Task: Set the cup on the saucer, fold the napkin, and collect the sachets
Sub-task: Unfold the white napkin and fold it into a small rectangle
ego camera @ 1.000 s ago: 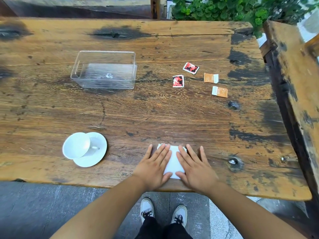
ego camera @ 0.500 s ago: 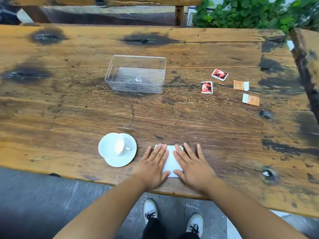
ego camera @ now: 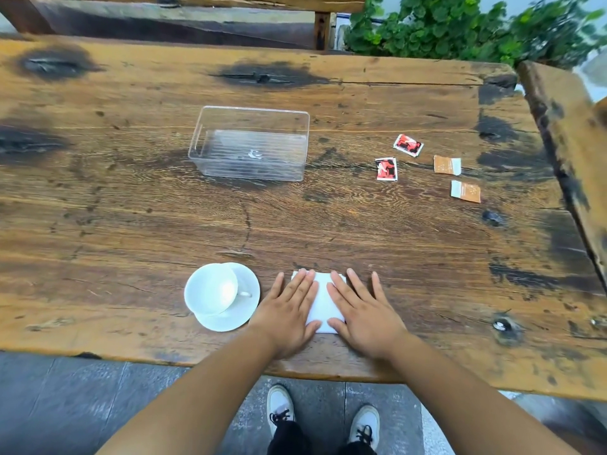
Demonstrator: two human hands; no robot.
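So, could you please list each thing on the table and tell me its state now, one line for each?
Cup: on the saucer, tilted on its side, empty.
Saucer: flat on the table.
Napkin: folded, pressed flat under both hands.
Left hand: open, palm down.
Right hand: open, palm down.
Clear box: upright, no lid, empty.
Four sachets: loose on the table, not collected.

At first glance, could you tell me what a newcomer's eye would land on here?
Both hands, left hand and right hand, lie flat on a white napkin at the near table edge. Just left, a white cup sits on its saucer. Four sachets lie far right of a clear empty box.
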